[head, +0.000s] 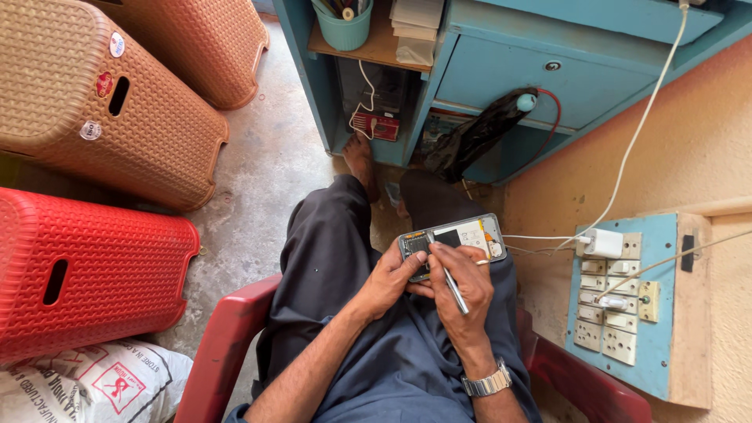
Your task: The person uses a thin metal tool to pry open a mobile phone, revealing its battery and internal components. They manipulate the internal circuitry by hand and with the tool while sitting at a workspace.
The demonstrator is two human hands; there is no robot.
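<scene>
Tool tip point(435, 252) hidden behind fingers; sack point(86, 388) cut off.

1 opened phone point(452, 240), 1 metal tool point(456, 291), 2 hands, left point(389, 278) & right point(460, 283), 1 wristwatch point(486, 384), 3 plastic baskets: 2 tan point(102, 102) point(207, 43), 1 red point(86, 270), 1 white charger point(603, 243), 1 teal cup point(345, 30), 1 printed sack point(86, 388)

The phone point(452, 240) is held over the lap between the left hand point(389, 278) and the right hand point(462, 286). Stools point(94, 188) are stacked at the left, a sack point(94, 388) below them. A cabinet point(509, 70) stands ahead, a switchboard point(627, 305) at the right.
</scene>
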